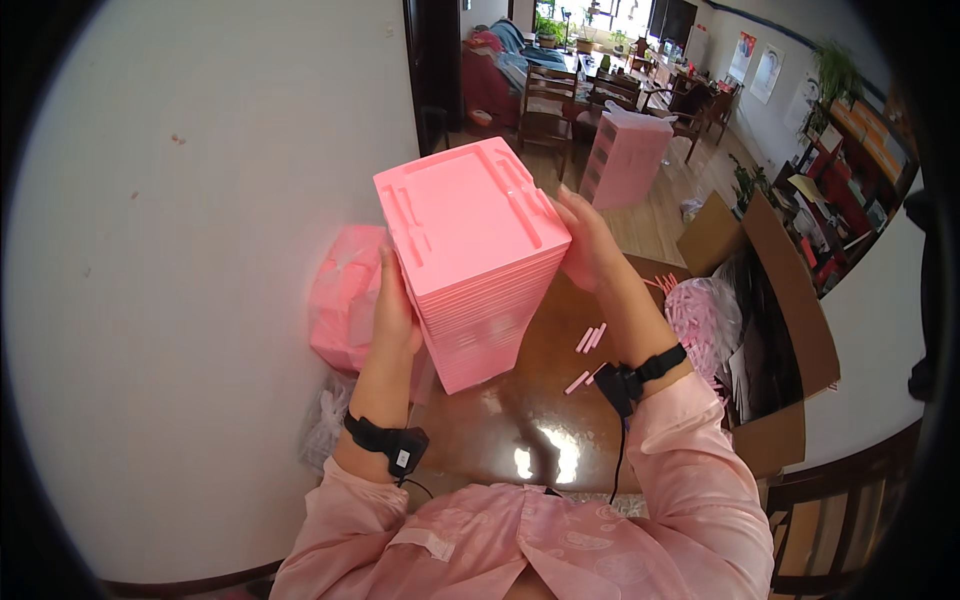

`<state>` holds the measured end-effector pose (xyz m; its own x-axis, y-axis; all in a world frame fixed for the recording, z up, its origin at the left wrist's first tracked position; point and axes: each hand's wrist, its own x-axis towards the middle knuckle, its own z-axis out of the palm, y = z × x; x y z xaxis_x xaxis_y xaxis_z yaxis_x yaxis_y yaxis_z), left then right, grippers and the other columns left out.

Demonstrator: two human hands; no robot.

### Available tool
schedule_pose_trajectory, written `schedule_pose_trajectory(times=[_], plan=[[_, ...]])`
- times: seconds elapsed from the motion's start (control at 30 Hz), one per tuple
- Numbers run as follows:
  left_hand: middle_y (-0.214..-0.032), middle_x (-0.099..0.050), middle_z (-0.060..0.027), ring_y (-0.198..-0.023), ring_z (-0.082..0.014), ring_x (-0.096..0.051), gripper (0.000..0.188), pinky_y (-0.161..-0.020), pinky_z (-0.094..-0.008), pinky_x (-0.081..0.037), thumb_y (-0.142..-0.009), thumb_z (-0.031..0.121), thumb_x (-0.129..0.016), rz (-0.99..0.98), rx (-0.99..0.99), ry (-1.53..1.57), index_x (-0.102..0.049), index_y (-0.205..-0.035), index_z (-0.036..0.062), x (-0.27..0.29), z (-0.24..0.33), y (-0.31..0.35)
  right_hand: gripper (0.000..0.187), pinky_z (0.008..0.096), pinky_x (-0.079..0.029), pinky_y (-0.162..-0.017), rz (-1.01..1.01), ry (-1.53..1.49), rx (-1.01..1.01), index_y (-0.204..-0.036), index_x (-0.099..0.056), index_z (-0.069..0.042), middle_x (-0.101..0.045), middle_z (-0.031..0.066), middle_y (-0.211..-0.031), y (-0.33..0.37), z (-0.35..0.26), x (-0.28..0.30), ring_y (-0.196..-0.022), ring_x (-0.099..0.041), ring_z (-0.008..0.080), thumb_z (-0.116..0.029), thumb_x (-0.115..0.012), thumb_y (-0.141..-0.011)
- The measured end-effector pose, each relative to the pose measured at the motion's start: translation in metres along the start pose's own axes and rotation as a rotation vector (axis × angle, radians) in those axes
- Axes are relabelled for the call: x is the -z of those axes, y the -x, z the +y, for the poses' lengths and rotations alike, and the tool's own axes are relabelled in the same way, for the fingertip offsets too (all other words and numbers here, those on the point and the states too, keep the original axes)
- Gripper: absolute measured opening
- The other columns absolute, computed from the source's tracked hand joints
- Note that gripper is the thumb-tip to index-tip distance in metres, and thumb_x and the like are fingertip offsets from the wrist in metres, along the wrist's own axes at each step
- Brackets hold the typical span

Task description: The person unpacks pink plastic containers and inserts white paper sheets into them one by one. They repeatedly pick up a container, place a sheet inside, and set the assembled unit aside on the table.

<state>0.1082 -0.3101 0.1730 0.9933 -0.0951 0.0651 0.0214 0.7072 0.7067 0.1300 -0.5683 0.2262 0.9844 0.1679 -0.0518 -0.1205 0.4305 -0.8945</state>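
A tall stack of pink plastic panels (475,215) is between my two hands over the brown table. Its top panel has raised ridges and slots along two sides. My left hand (394,308) presses against the stack's left side, thumb up near the top edge. On the far right side, my right hand (588,240) grips the stack with its fingers near the upper edge. Whether the stack's bottom rests on the table cannot be made out. Several short pink sticks (590,338) lie on the table to the right, below my right forearm.
A clear bag of pink pieces (345,300) sits against the wall at left. A bag of pink sticks (700,315) is on the right, beside an open cardboard box (795,270). Beyond the table stand a pink drawer unit (628,160) and wooden chairs (547,105).
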Motion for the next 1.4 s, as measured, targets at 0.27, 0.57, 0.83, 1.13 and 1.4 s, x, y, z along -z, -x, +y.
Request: schedule_pose_trajectory(times=[0.27, 0.57, 0.83, 1.13, 1.4], plan=[[-0.144, -0.055, -0.0078, -0.128, -0.0211, -0.057, 0.071, -0.101, -0.0391, -0.053, -0.101, 0.064, -0.048, 0.011, 0.082, 0.029, -0.046, -0.149, 0.0105, -0.005, -0.003, -0.012, 0.077, 0.0456, -0.049, -0.103, -0.086, -0.129, -0.112, -0.148, -0.050, -0.009, -0.054, 0.0102, -0.148, -0.030, 0.051, 0.006, -0.127, -0.057, 0.0237, -0.068, -0.045, -0.099], [-0.145, -0.053, -0.0053, -0.128, -0.0230, -0.057, 0.071, -0.099, -0.0410, -0.054, -0.101, 0.065, -0.045, -0.085, 0.038, 0.073, -0.044, -0.151, 0.0143, -0.016, 0.012, -0.012, 0.077, 0.0515, -0.047, -0.104, -0.007, -0.067, -0.106, -0.147, -0.050, -0.006, -0.052, 0.0137, -0.150, -0.006, 0.029, -0.028, -0.130, -0.055, 0.0278, -0.067, -0.047, -0.099], [-0.145, -0.052, -0.0076, -0.127, -0.0243, -0.057, 0.075, -0.094, -0.0419, -0.057, -0.099, 0.068, -0.045, -0.179, 0.054, 0.033, -0.044, -0.151, 0.0142, -0.037, 0.039, -0.009, 0.073, 0.0529, -0.047, -0.104, -0.005, -0.054, -0.124, -0.145, -0.051, -0.004, -0.052, 0.0196, -0.149, -0.004, 0.018, -0.021, -0.130, -0.055, 0.0291, -0.059, -0.054, -0.098], [-0.139, -0.058, -0.0063, -0.121, -0.0233, -0.062, 0.067, -0.093, -0.0419, -0.059, -0.101, 0.062, -0.047, -0.241, 0.078, 0.088, -0.048, -0.147, 0.0120, -0.069, 0.043, 0.025, 0.059, 0.0471, -0.054, -0.100, -0.080, -0.153, 0.022, -0.145, -0.050, -0.004, -0.058, 0.0151, -0.142, 0.024, 0.009, -0.006, -0.122, -0.062, 0.0256, -0.042, -0.060, -0.100], [-0.147, -0.053, -0.0089, -0.131, -0.0240, -0.053, 0.079, -0.109, -0.0409, -0.046, -0.100, 0.068, -0.046, 0.003, 0.353, 0.029, -0.041, -0.152, 0.0093, -0.080, -0.087, 0.136, 0.053, 0.0479, -0.055, -0.101, 0.136, -0.199, -0.143, -0.143, -0.050, -0.001, -0.061, 0.0162, -0.139, 0.180, 0.070, 0.137, -0.122, -0.063, 0.0289, -0.039, -0.049, -0.106]])
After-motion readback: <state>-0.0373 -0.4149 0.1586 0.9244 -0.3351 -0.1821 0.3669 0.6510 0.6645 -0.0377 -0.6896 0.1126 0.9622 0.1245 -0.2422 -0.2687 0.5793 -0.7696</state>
